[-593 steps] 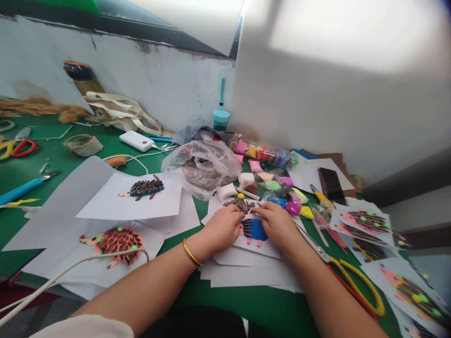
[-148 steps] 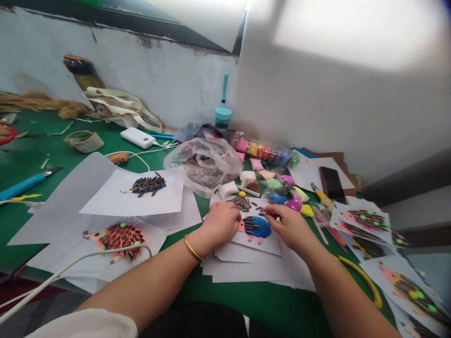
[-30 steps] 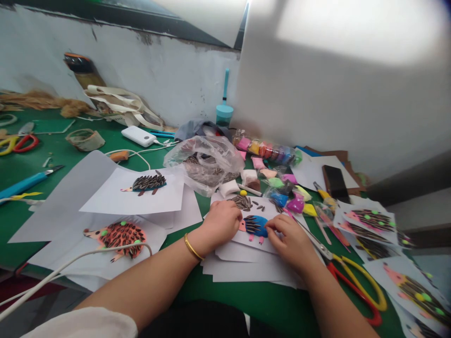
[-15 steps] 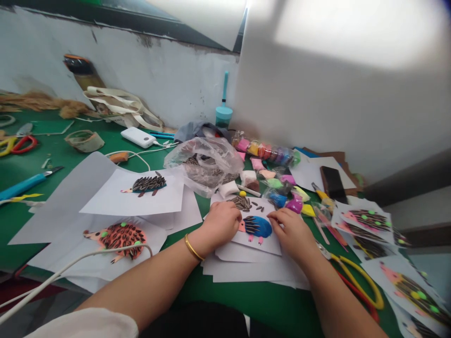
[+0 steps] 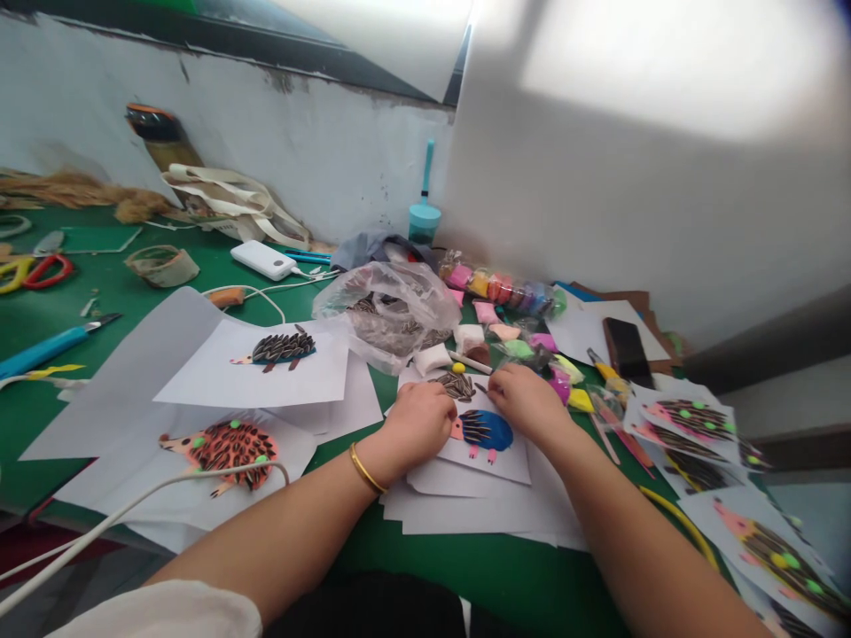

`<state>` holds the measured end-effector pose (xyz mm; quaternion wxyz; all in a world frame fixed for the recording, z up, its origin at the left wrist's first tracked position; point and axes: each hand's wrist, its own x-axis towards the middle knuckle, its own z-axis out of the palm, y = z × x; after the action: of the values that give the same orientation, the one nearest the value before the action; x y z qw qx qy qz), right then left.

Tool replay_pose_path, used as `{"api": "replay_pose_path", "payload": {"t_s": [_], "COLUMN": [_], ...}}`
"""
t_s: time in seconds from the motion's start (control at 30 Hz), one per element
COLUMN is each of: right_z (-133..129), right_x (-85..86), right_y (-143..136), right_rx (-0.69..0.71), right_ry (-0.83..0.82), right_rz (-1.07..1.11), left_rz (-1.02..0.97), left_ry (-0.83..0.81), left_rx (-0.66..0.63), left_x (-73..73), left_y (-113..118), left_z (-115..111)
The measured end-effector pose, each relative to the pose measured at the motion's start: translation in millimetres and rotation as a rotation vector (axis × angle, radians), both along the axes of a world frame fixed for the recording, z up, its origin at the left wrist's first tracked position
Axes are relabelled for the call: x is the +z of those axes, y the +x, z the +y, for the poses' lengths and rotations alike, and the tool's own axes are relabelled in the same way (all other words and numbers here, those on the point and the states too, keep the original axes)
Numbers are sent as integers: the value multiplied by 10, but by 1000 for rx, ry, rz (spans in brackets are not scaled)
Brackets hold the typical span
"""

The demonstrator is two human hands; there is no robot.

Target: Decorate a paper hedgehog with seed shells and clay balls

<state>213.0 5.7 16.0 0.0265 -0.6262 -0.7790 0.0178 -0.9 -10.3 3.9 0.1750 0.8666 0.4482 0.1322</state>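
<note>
1. Blue, rounded and clay-like, the hedgehog shape with a pink face and pink feet (image 5: 495,431) lies before you on a white paper sheet (image 5: 513,464), its head towards your left.
2. Dark, slender striped seeds (image 5: 475,429) cover its front part; its rear is bare blue.
3. Your left hand (image 5: 418,421) rests with fingers curled beside the face; you cannot tell whether it grips anything.
4. Your right hand (image 5: 525,399) reaches above the hedgehog's back, its fingertips at a single dark seed (image 5: 481,388); whether they pinch it, you cannot tell.
5. Just left of that seed you have a loose heap of striped seeds (image 5: 456,385), with a small yellow ball (image 5: 458,368) just beyond.
6. Farther back on your green bench (image 5: 392,567) sits a crumpled clear plastic bag of seeds (image 5: 392,310), near small wrapped packets of coloured clay (image 5: 517,348).
</note>
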Motion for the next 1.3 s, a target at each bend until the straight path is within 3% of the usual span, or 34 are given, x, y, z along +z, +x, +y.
{"api": "replay_pose_path", "payload": {"t_s": [0.1, 0.23, 0.4, 0.5, 0.67, 0.9, 1.3], "right_z": [-48, -262, -591, -699, -726, -735, -739], "right_x": [24, 44, -70, -158, -191, -171, -257], "right_y": [53, 146, 232, 263, 243, 139, 127], "right_rx": [-40, -33, -213, -274, -240, -16, 50], "right_ry": [71, 123, -42, -112, -33, -32, -60], "right_rz": [90, 420, 812, 929, 852, 637, 547], "left_rz": [-10, -16, -20, -21, -19, -27, -33], "left_ry": [1, -3, -8, -19, -8, -5, -8], "left_rx": [-2, -1, -2, -1, 4, 2, 1], "left_x": [-1, -5, 4, 9, -15, -30, -9], "left_y": [0, 1, 1, 2, 5, 4, 2], "left_z": [-1, -1, -3, -2, 8, 9, 7]}}
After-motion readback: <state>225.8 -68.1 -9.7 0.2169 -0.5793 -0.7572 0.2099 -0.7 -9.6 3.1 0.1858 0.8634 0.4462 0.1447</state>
